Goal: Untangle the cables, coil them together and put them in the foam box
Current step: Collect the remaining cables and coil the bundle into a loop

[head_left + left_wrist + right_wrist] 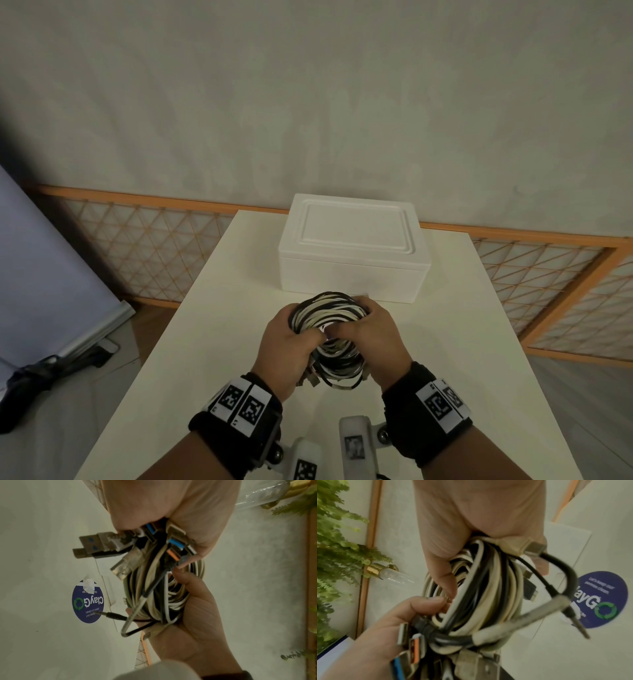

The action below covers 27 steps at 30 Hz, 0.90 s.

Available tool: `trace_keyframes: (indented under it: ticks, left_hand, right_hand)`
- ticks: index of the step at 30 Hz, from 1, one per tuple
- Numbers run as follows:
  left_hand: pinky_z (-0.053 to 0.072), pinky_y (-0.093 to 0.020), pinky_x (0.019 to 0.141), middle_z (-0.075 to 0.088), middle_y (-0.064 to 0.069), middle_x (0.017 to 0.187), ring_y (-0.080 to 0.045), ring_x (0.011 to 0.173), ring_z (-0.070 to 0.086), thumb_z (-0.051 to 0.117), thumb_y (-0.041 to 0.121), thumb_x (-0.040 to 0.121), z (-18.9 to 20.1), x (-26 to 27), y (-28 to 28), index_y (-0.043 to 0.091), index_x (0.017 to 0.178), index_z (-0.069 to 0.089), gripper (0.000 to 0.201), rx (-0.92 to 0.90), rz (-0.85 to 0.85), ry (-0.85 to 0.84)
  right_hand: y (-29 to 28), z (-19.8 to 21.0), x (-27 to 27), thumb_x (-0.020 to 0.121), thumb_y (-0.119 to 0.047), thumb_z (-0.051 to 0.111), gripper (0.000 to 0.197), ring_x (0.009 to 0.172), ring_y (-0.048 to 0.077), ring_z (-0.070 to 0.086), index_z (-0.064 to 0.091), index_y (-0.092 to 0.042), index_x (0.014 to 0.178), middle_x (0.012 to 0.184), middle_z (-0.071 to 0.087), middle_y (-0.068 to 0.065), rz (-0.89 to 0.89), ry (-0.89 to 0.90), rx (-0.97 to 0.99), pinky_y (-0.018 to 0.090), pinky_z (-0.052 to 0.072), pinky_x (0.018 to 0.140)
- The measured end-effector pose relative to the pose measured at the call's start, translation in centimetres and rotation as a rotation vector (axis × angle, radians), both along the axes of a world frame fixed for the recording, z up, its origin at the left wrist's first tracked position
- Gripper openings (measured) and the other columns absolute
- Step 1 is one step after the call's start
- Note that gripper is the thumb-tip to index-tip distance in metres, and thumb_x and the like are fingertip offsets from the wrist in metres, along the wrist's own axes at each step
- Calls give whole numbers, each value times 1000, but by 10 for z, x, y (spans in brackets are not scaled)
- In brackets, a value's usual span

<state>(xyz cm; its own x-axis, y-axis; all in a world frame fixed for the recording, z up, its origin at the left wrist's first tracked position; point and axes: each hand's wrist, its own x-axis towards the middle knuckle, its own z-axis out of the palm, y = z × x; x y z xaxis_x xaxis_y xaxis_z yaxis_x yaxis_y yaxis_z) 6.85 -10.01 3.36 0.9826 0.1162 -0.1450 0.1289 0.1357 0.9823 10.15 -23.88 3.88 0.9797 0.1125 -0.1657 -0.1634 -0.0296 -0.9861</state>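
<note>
A coil of black and white cables (329, 313) is held just above the white table (462, 342), in front of the white foam box (352, 246), whose lid is on. My left hand (291, 339) grips the coil's left side and my right hand (373, 337) grips its right side, thumbs over the near part. In the left wrist view my left hand (171, 507) clasps the cable coil (154, 595), with several USB plugs (96, 543) sticking out beside it. In the right wrist view my right hand (479, 513) curls round the cable coil (479, 595), and an audio jack (578, 623) dangles from it.
The foam box stands at the table's far edge against a grey wall. An orange lattice fence (154, 246) runs behind the table. A folded screen and dark stand (41, 377) lie on the floor at the left. A blue round sticker (87, 601) shows on a white surface.
</note>
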Motion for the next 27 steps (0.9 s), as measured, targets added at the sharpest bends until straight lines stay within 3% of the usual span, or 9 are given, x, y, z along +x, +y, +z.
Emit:
trace_keyframes:
  ticks: [3,5,8,12,16,19,22,24,27]
  left_hand:
    - [56,-43,66,72,-17,91,-39,78,69,65,11,62,0,0,2,12,102,68,40,-66,25,-7]
    - [54,-39,62,72,-19,91,-38,77,69,66,9,61,0,2,3,9,101,68,40,-133,42,5]
    - [56,-41,67,72,-19,92,-36,82,70,65,6,59,-1,2,2,6,103,67,44,-198,59,13]
    - [55,-40,71,72,-17,95,-35,88,70,65,7,61,1,2,1,9,103,67,43,-216,71,-20]
    - [55,-36,67,72,-19,96,-34,88,70,63,-5,72,4,2,-1,5,105,66,34,-300,23,-31]
    - [55,-39,71,71,-22,99,-36,91,70,61,0,69,5,2,-1,4,105,67,36,-338,12,-36]
    - [55,-46,79,69,-26,104,-40,94,68,60,2,69,5,7,1,1,112,64,43,-361,-31,-13]
    - [56,-43,76,70,-22,96,-35,88,69,60,0,70,5,8,3,1,112,63,42,-396,-82,-13]
    - [57,-36,70,71,-18,94,-29,86,70,63,-1,73,5,6,6,4,109,65,37,-419,-156,-26]
  right_hand:
    - [-2,-2,-5,66,12,74,44,88,33,70,65,-5,106,96,72,16,9,21,166,41,58,78]
    - [-2,-3,-5,69,12,72,43,92,39,68,65,-4,107,100,70,21,16,39,235,50,56,83]
    - [0,-5,-2,65,5,75,38,89,36,69,69,-11,99,94,73,15,-37,21,158,54,54,86]
    - [5,-6,-6,66,4,73,29,87,33,69,70,-12,90,89,73,11,-65,-42,31,54,53,85]
    - [5,7,-8,67,1,72,22,87,40,68,72,-7,87,90,72,20,-40,6,196,53,55,83]
    - [8,11,-8,71,2,72,18,85,40,69,72,-3,88,90,71,23,-58,28,260,50,56,81]
    - [12,7,-4,61,4,67,22,74,38,67,68,4,84,86,68,29,-146,28,247,47,55,71]
    - [14,5,0,55,3,59,30,70,36,61,60,13,83,81,62,33,-158,43,249,47,51,65]
    - [11,5,7,53,4,59,38,69,35,58,52,20,87,78,59,26,-153,42,212,45,48,63]
